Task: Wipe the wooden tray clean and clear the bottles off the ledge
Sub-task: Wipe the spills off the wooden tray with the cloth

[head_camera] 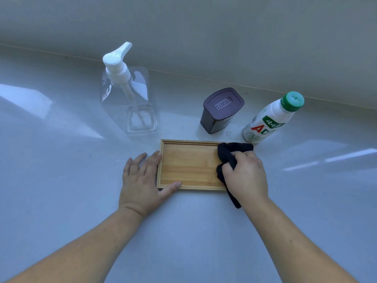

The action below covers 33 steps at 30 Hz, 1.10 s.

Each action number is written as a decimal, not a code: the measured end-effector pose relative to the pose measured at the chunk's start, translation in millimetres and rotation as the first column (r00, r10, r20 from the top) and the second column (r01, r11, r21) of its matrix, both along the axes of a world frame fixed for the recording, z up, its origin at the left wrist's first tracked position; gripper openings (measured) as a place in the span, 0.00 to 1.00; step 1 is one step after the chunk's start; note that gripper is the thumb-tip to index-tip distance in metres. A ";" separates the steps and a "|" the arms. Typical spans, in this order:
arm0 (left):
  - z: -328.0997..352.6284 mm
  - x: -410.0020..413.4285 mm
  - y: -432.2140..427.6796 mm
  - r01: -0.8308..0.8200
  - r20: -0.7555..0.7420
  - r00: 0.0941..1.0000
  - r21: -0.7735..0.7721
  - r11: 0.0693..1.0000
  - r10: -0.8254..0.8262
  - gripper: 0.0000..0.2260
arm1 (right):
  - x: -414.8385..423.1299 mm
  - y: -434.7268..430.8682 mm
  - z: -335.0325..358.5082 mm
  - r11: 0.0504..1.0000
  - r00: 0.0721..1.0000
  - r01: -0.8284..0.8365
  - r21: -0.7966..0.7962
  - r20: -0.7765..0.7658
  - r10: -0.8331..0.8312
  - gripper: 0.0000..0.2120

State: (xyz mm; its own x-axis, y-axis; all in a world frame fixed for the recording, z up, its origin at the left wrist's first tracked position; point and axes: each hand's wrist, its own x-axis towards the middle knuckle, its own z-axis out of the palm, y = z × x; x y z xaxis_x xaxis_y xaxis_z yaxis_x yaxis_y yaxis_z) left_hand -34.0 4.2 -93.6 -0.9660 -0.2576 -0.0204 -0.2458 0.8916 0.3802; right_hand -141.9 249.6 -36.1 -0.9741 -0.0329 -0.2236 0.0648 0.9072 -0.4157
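Matt wooden tray (pixel 189 166), glossy ledge (pixel 61 160)

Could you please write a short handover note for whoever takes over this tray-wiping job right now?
Left hand: open, flat on the ledge, fingers against the left rim of the wooden tray, steadying it.
Right hand: closed on the black cloth, pressing it on the tray's right end.
Behind the tray, all upright on the ledge: clear pump bottle at left, dark brown container in the middle, white bottle with green cap at right.
Done: wiping is under way; the tray holds nothing but the cloth.
Left: finish wiping, then clear all three containers off the ledge.
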 end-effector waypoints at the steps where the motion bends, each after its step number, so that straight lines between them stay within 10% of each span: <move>1: -0.2 0.2 -0.4 0.002 0.002 1.000 -0.002 1.000 -0.002 0.45 | -2.1 -13.3 -1.2 1.000 1.000 -0.002 -0.021 -0.006 0.002 0.19; 15: -3.0 0.6 -2.0 -0.009 -0.025 1.000 0.037 0.999 0.010 0.42 | 6.9 -101.1 -7.6 0.822 0.822 -0.569 -0.026 -0.056 0.567 0.18; 25: -3.3 0.7 -2.4 -0.005 -0.001 1.000 0.007 1.000 0.005 0.47 | -1.5 31.5 -10.2 0.970 0.968 -0.204 0.129 -0.120 0.220 0.18; 33: -4.0 0.5 -0.9 -0.003 -0.005 1.000 0.002 1.000 0.003 0.47 | 21.3 -39.4 -16.5 0.989 0.980 -0.145 0.012 -0.137 0.145 0.19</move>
